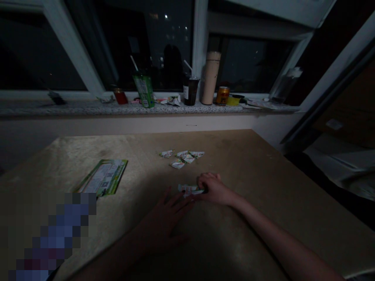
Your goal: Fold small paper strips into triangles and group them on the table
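Note:
A small strip of printed white and green wrapper (186, 189) lies low over the table in front of me. My right hand (215, 190) has its fingers curled round the right end of that strip. On the near left side, my left hand (168, 218) is flat with its fingers spread, the fingertips at the strip's lower edge; whether they press on it is hard to tell in the dim light. Just beyond both hands sit several small folded wrapper pieces (187, 158), pointed at the ends. One folded piece (167, 153) lies slightly apart on the left.
A green and white printed packet (107, 177) rests on the tan table (240, 156), left of my hands. A blurred-out patch covers the lower left. Along the stone windowsill (102, 110) stand a green can (144, 89), dark cup (190, 91), tall flask (211, 78) and gold can (223, 96).

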Action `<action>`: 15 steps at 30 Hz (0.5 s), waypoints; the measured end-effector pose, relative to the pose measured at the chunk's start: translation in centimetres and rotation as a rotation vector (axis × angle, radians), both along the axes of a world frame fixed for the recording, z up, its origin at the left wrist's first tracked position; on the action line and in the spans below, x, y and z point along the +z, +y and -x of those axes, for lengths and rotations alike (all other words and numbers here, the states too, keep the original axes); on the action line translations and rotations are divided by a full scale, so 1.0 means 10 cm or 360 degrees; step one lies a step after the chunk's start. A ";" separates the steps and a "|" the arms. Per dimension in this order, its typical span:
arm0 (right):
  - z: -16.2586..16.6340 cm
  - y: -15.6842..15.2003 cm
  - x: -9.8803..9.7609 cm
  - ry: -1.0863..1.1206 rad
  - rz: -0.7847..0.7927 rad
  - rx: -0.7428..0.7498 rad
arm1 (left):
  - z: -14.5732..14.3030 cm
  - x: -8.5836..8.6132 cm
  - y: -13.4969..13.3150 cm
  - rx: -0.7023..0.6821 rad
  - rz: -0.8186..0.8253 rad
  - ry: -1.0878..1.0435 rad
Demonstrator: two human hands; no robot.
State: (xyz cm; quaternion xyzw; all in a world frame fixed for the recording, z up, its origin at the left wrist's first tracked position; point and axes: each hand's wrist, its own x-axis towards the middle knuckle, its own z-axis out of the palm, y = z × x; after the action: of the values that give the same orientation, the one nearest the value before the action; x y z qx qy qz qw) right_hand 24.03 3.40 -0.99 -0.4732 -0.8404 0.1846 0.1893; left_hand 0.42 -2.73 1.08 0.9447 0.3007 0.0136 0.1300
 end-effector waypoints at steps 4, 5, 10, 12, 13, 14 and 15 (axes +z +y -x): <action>0.01 0.02 0.04 -0.0071 0.0149 -0.0005 | -0.01 0.01 0.00 0.0005 -0.0008 -0.0055; 0.02 0.02 0.05 -0.0076 0.0182 -0.0016 | -0.01 0.02 0.00 0.0004 -0.0006 -0.0062; 0.04 0.03 0.07 -0.0050 0.0218 -0.0022 | -0.02 0.03 -0.01 0.0010 -0.0001 -0.0009; 0.03 0.04 0.07 -0.0034 0.0222 -0.0025 | -0.02 0.03 -0.01 0.0021 0.0003 0.0023; 0.02 0.05 0.07 -0.0026 0.0233 -0.0021 | -0.02 0.03 -0.01 0.0025 0.0005 0.0035; 0.01 0.06 0.07 -0.0018 0.0251 -0.0010 | -0.01 0.03 -0.01 0.0028 0.0004 0.0039; 0.00 0.07 0.08 -0.0009 0.0275 0.0004 | -0.01 0.02 -0.01 0.0031 0.0002 0.0037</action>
State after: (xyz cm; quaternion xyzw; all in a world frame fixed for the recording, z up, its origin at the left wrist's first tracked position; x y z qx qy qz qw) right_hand 24.02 4.06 -0.23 -0.4873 -0.8223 0.2554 0.1451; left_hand 0.54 -2.82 1.32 0.9418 0.3113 0.0039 0.1269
